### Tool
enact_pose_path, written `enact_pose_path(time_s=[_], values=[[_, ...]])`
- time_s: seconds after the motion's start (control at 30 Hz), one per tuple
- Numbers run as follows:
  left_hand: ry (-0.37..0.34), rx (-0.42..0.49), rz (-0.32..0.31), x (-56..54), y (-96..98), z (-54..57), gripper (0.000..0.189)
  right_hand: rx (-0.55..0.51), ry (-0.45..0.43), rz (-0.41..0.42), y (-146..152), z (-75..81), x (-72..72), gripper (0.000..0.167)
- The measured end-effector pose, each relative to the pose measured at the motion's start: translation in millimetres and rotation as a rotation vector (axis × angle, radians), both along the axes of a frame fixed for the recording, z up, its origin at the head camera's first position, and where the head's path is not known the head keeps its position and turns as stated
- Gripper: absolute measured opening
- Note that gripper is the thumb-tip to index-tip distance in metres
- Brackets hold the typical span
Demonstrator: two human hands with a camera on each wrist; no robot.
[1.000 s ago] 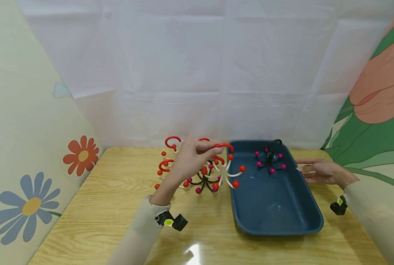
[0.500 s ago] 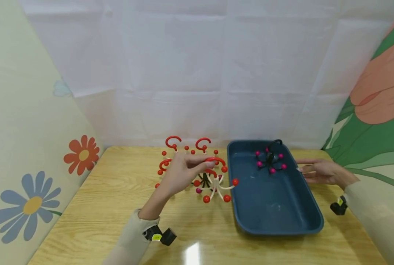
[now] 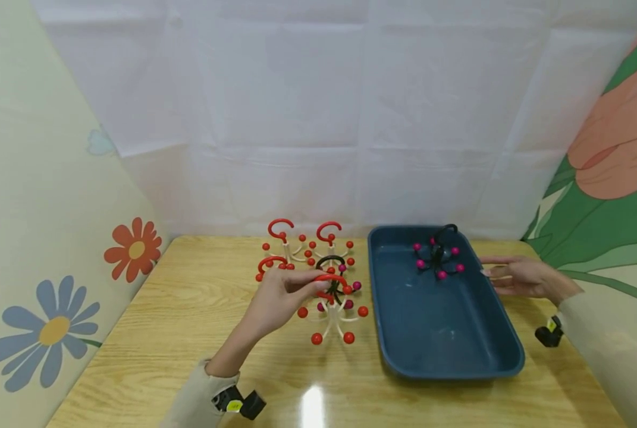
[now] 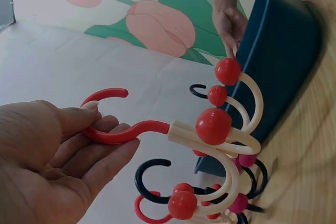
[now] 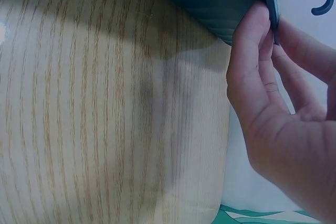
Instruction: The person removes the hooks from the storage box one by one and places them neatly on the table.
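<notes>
My left hand (image 3: 278, 300) pinches the red hook of a multi-arm hook hanger (image 3: 333, 315), which has curved cream arms tipped with red balls. In the left wrist view thumb and fingers close round that hook (image 4: 118, 136). The hanger is upright over the table's middle, left of the blue tray (image 3: 446, 339); whether its arms touch the table I cannot tell. Partly hidden behind it stands a black hanger (image 3: 331, 259) with magenta balls. At the tray's right side my right hand (image 3: 521, 276) grips the rim (image 5: 271, 9), thumb and fingers on opposite sides.
Another black hanger (image 3: 438, 257) with magenta balls sits at the back of the tray. Behind my left hand are a cream hanger (image 3: 286, 252), a second cream hanger (image 3: 331, 251) and a third red hook (image 3: 267, 261). A white sheet (image 3: 275, 119) hangs behind the table.
My left hand has brought the cream hanger left and toward the front, away from the tray's left edge, uncovering hangers behind it. The right hand stays on the tray rim.
</notes>
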State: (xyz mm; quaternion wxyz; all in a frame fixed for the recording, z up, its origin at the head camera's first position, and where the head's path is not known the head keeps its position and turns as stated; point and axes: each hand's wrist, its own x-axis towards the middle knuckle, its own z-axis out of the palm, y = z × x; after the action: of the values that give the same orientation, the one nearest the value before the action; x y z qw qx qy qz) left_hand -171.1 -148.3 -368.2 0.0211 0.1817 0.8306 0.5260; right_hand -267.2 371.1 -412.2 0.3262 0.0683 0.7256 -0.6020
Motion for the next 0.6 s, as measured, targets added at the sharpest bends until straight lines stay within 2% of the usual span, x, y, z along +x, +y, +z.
enact_pose_path(time_s=[0.13,0.27,0.37,0.6], values=[[0.002,-0.026,0.026,2.4,-5.0,-6.0,0.026,-0.002,0.000,-0.004,-0.2,0.8,0.6,0.068],[-0.035,-0.043,0.054,5.5,-7.9,-9.5,0.026,-0.009,0.000,-0.010,-0.4,2.4,1.8,0.067],[-0.060,-0.034,0.053,7.0,-8.7,-14.1,0.026,-0.007,0.003,-0.005,-0.1,2.8,2.3,0.067],[-0.061,-0.026,0.017,7.8,-6.9,-26.3,0.026,-0.020,0.002,0.004,0.7,1.5,1.6,0.063]])
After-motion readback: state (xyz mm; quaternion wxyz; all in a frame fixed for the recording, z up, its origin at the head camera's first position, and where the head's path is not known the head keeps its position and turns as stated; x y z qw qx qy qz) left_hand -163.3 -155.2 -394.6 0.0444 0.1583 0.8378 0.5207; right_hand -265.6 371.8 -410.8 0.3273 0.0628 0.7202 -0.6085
